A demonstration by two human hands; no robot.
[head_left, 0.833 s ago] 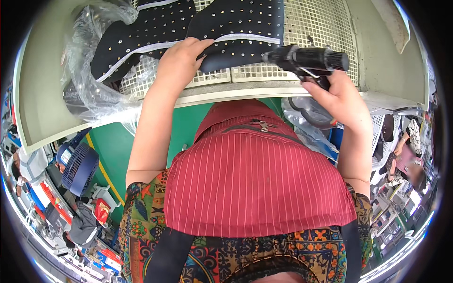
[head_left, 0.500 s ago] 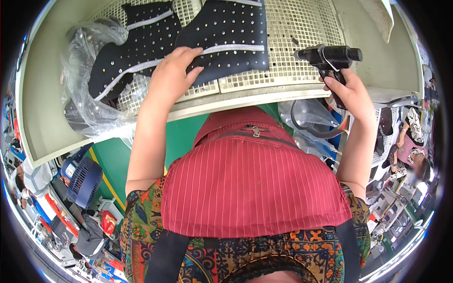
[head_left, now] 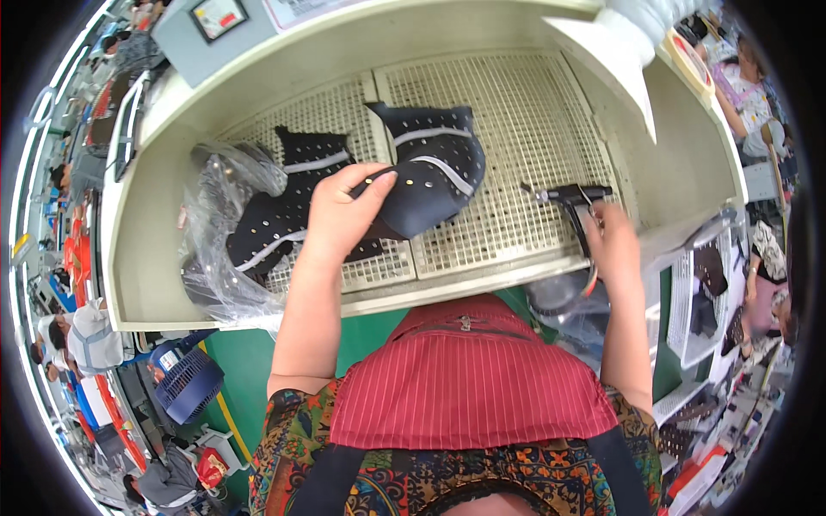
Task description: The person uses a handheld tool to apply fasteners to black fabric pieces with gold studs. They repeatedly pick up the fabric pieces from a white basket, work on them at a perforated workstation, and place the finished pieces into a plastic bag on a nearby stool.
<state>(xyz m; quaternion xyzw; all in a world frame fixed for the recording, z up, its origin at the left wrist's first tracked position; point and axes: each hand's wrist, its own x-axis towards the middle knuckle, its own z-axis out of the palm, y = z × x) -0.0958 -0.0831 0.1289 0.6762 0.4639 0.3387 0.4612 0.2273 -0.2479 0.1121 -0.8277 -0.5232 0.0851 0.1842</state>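
Note:
My left hand [head_left: 340, 206] pinches the near edge of a black fabric piece [head_left: 430, 185] with studs and a pale strip. The piece is lifted and curled, and part of its plain dark underside shows. Beside it a second studded black piece [head_left: 284, 211] lies partly on clear plastic film [head_left: 215, 258]. My right hand [head_left: 613, 243] is at a black spray gun [head_left: 578, 196], its curled fingers against the rear of the handle. The gun's nozzle points left over the grid. The fingers partly hide the handle.
The pale bin [head_left: 142, 284] has a perforated grid floor [head_left: 516, 112] and raised walls. A white pointed sheet [head_left: 607, 64] hangs over its far right, beside a ribbed duct [head_left: 645, 21]. A blue fan [head_left: 189, 378] stands at the lower left. White racks [head_left: 688, 310] stand at the right.
My left hand has gone from resting on the fabric to lifting and curling its near edge. My right hand and the spray gun have shifted, with the fingers now farther back. The view has tilted.

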